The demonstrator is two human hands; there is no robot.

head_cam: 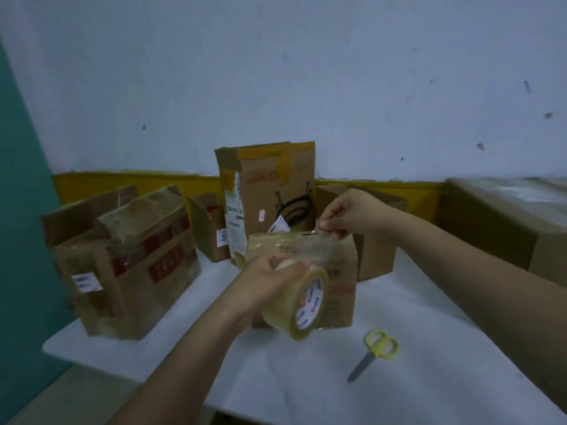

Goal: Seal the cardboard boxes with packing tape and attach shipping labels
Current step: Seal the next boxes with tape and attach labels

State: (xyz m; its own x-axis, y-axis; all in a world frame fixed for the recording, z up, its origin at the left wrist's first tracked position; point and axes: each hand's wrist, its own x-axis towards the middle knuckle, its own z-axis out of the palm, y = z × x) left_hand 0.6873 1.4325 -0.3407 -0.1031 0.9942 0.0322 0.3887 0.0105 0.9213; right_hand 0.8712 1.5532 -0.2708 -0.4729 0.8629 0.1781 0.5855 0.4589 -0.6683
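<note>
Above the small cardboard box (337, 289) at mid-counter (414, 317): left hand (270, 280) grips tape roll (302, 305), right hand (346, 216) pinches the drawn clear strip (303, 248); risk: slack strip folding onto itself, wrinkling.

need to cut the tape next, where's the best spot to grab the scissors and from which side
Take the scissors by the yellow loop handles, coming from above on the right. They lie flat, closed, handles toward the boxes, blade tip pointing at the near table edge.
</note>
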